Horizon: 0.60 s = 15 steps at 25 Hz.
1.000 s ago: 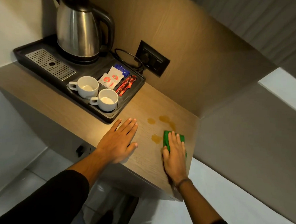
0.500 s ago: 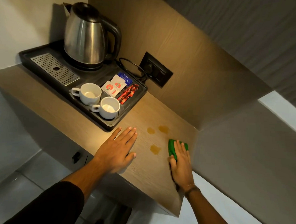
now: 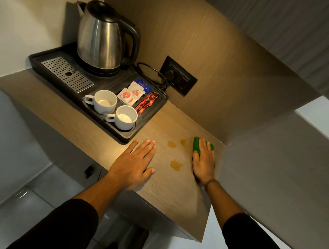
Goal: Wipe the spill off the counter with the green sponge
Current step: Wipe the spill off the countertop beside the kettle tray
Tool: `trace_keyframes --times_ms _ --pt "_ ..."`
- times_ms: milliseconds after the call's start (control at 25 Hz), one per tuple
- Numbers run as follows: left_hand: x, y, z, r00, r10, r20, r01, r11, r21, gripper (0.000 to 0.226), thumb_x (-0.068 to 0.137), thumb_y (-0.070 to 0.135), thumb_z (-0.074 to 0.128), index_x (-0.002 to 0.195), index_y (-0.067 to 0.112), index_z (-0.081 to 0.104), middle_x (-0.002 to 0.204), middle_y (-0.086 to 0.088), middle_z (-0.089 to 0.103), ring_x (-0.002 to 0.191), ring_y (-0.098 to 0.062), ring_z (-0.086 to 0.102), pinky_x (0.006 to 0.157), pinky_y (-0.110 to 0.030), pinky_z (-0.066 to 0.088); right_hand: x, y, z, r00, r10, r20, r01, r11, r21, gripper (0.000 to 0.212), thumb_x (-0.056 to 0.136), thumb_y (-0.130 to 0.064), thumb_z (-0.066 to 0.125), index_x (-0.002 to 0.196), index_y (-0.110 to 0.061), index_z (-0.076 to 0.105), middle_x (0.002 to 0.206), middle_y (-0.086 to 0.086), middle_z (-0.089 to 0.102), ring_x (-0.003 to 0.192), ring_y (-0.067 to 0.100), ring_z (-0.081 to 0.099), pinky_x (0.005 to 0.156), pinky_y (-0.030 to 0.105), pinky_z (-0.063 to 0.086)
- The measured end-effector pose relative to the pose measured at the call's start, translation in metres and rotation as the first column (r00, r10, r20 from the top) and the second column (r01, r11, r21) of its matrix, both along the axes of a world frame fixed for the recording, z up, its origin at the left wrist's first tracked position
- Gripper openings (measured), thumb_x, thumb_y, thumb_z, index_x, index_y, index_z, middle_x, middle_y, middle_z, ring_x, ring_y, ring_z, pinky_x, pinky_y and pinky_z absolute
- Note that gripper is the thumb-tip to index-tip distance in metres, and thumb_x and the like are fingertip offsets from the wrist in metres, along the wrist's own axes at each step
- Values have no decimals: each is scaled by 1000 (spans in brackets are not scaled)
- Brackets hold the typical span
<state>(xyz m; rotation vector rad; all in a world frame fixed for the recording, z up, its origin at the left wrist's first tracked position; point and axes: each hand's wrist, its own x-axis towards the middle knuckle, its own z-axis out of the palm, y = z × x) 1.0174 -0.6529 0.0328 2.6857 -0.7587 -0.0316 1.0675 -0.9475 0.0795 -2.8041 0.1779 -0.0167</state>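
- While the right hand [image 3: 204, 161] is pressing flat on the green sponge [image 3: 196, 145], fingers stretched over it and not curled round it, the sponge is lying near the counter's right end, close to the far wall; pressing rather than gripping looks meant to keep its whole face down for wiping.
- Left hand [image 3: 135, 165] is lying wide and flat on the counter [image 3: 176, 190], holding nothing; probably bracing the body.
- Spill [image 3: 175, 164] is showing as three amber patches between the two hands: the near one well clear of the sponge, two farther ones, the right-hand one just beside the sponge's left edge. None looks wiped yet, so the job seems to be just starting.
- Black tray [image 3: 56, 54] is sitting at far left, apart from the spill.
- Tray is holding a steel kettle [image 3: 100, 40] at the back, a perforated metal drip plate [image 3: 67, 74], two white cups [image 3: 105, 101] that look empty, and a compartment of sachets [image 3: 132, 93], white, blue and red.
- Kettle cord is running to the wall socket [image 3: 178, 75].
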Motion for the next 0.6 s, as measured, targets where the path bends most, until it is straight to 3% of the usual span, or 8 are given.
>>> trace_keyframes --times_ms 40,120,240,400,440,600 --pt "0 0 0 1000 3 2 -3 1000 -4 78 104 61 22 165 14 9 176 -7 8 161 -22 0 131 -53 7 15 17 3 1000 -28 -11 28 999 17 57 106 -15 44 160 -11 25 169 9 23 157 26 11 127 45 4" --pt "0 -1 1 1000 -1 -8 1 1000 -8 77 104 60 24 165 14 11 176 -7 9 161 -22 1 131 -54 8 9 40 -1 993 118 12 -119 992 46 59 104 -17 44 160 -14 26 169 5 22 158 21 9 128 45 3" --pt "-3 -1 1 1000 7 -5 -7 1000 2 77 104 61 22 165 14 10 176 -7 9 161 -23 1 131 -54 8 -43 3 -10 954 300 30 -301 953 39 63 99 -24 41 161 -23 26 168 -8 19 157 10 5 127 42 3" --pt "-3 -1 4 1000 8 -6 -8 1000 -1 77 104 60 23 165 14 11 176 -7 8 161 -23 1 131 -54 8 21 16 1 999 47 9 -48 998 42 59 104 -12 47 159 -13 28 169 7 24 157 25 12 127 47 5" --pt "-2 -1 5 1000 7 -9 -7 1000 -2 77 104 60 23 165 14 11 176 -7 8 161 -23 1 130 -54 8 33 35 3 999 51 -3 -51 997 52 59 104 -11 48 160 -12 28 169 8 23 157 26 12 127 47 4" --pt "-3 0 5 1000 3 -5 -3 1000 8 77 105 59 23 164 13 10 176 -8 8 161 -22 0 130 -54 9 -15 24 -13 904 427 10 -428 903 42 63 101 -22 43 161 -24 24 170 -1 20 158 15 5 127 43 2"
